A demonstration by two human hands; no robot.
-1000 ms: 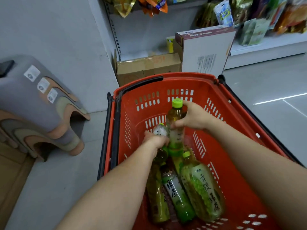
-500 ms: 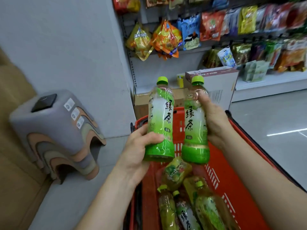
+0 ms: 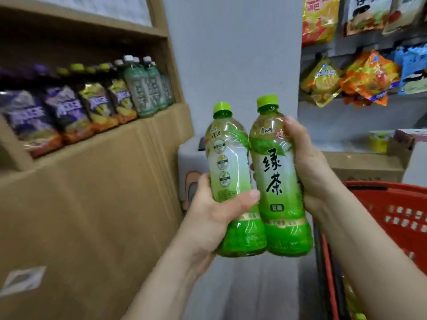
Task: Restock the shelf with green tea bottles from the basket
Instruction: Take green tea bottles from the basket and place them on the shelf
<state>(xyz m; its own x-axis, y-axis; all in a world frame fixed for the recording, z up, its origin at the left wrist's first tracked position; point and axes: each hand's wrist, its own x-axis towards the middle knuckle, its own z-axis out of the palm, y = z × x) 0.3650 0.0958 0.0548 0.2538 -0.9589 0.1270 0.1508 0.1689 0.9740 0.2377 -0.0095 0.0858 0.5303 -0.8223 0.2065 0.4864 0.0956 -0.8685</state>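
My left hand grips a green tea bottle with a lime cap, held upright. My right hand grips a second green tea bottle, label with dark characters facing me. The two bottles touch side by side in front of me, above the floor. The red basket is at the lower right, only its rim and left wall in view. The brown shelf stands to the left, holding a row of bottles: purple-labelled, yellow-labelled and pale green ones.
A grey wall column stands straight ahead, with a grey stool at its foot behind the bottles. Snack bags hang on racks at the right. Cardboard boxes sit on the floor behind the basket.
Both hands lifted a bottle each out of the basket and carried them up and leftward. The view swung left, so the brown shelf is now in sight.
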